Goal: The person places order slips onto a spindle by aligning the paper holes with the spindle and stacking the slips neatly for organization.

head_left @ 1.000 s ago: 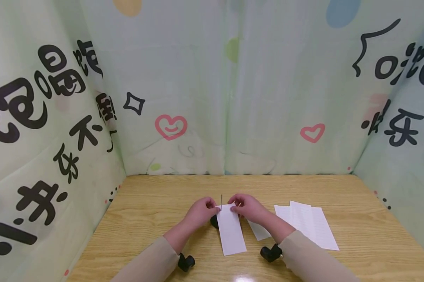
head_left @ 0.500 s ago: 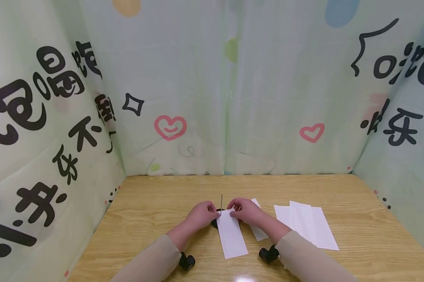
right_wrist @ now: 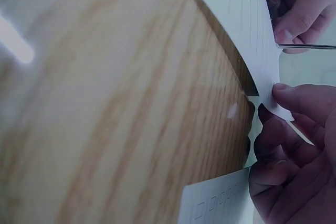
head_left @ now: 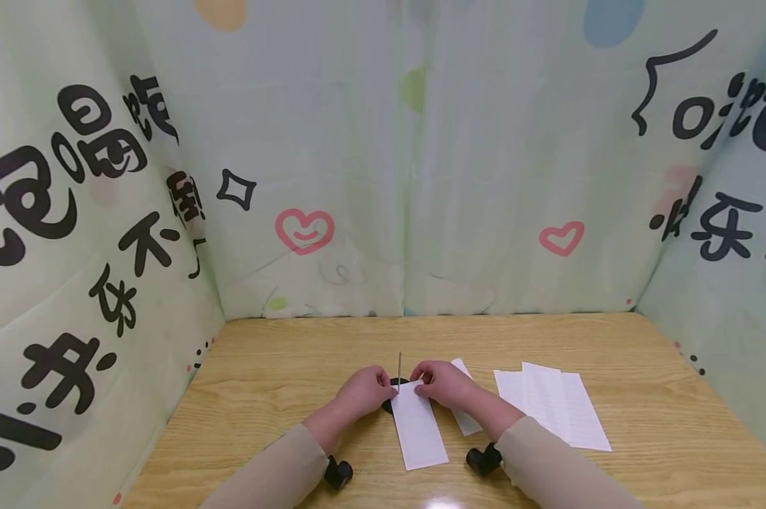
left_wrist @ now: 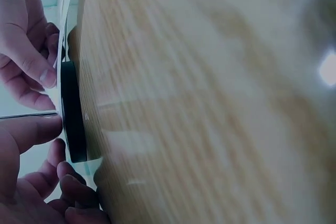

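A slim metal spike [head_left: 399, 369] stands upright from a round black base [head_left: 387, 407]. The white paper slip [head_left: 419, 433] has the spike through its far edge, and it lies low, close over the base [left_wrist: 74, 124]. My left hand [head_left: 365, 391] pinches the slip's far left corner right beside the spike, thumb on top. At the far right corner, my right hand [head_left: 445, 383] pinches the same slip between thumb and fingers. Faint lines run along the slip [right_wrist: 239, 19] in the right wrist view. The paper and hands partly hide the base.
Another white slip [head_left: 467, 423] lies partly beneath my right forearm; printed boxes show on that slip [right_wrist: 215, 199] in the right wrist view. Several overlapping paper sheets [head_left: 551, 403] lie farther right on the wooden table [head_left: 281, 353]. Printed curtains [head_left: 370, 141] enclose the table.
Both hands have moved the slip down the spike toward the base and slightly nearer me. More of the spike shows above the paper. The slip by my right arm is less covered.
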`<action>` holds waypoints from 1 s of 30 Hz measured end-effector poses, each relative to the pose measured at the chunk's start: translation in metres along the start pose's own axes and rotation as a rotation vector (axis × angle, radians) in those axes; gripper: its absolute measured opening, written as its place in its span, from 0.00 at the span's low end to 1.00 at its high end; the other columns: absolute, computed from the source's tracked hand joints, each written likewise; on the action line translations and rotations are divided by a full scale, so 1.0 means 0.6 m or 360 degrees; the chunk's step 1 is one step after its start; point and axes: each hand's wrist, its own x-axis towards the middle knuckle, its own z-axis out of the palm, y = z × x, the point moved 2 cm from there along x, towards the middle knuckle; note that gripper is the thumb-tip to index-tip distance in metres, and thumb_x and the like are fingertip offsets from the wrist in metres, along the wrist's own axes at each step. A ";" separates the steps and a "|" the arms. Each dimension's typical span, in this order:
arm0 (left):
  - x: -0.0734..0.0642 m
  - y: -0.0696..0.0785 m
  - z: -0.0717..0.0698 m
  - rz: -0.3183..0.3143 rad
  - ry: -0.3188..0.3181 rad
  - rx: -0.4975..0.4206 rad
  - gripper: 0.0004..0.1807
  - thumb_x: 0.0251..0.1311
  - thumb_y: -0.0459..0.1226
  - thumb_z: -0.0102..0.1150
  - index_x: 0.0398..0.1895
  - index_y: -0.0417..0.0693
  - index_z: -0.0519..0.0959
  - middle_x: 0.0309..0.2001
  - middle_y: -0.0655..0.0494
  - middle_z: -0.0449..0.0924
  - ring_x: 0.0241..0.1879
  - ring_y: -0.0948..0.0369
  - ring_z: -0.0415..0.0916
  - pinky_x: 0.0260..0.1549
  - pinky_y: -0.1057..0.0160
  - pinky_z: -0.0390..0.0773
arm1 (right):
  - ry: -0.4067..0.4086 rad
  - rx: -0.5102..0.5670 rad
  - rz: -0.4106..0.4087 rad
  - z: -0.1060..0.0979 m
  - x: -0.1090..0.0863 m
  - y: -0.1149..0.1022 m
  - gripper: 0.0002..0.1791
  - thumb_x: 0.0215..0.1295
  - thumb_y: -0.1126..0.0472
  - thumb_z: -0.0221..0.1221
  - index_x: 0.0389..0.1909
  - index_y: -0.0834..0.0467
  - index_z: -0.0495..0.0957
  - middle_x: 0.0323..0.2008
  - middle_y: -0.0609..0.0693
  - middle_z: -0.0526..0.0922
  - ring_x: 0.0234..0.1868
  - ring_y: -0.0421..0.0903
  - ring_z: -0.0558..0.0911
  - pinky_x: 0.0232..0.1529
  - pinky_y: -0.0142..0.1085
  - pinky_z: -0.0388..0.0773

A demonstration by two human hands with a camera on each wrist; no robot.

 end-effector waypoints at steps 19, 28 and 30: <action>-0.017 -0.021 -0.007 0.0020 -0.0011 -0.0052 0.20 0.56 0.42 0.71 0.47 0.45 0.74 0.34 0.54 0.73 0.34 0.56 0.71 0.36 0.56 0.72 | 0.0041 -0.0052 -0.0043 -0.041 -0.012 0.014 0.10 0.63 0.61 0.66 0.44 0.56 0.81 0.32 0.46 0.76 0.30 0.43 0.73 0.30 0.35 0.71; -0.022 -0.026 -0.007 0.0051 -0.0064 -0.0057 0.25 0.54 0.40 0.73 0.54 0.44 0.75 0.32 0.53 0.72 0.31 0.56 0.69 0.30 0.59 0.67 | 0.0057 -0.0068 0.0027 -0.078 -0.031 0.040 0.15 0.63 0.58 0.66 0.49 0.56 0.80 0.34 0.47 0.76 0.31 0.45 0.72 0.28 0.37 0.71; -0.023 -0.026 -0.007 0.0050 -0.0068 -0.0047 0.26 0.54 0.40 0.73 0.55 0.44 0.75 0.32 0.52 0.72 0.30 0.56 0.69 0.29 0.59 0.67 | 0.0064 -0.0055 0.0058 -0.086 -0.034 0.047 0.16 0.63 0.58 0.66 0.50 0.57 0.80 0.34 0.47 0.76 0.32 0.46 0.72 0.29 0.38 0.71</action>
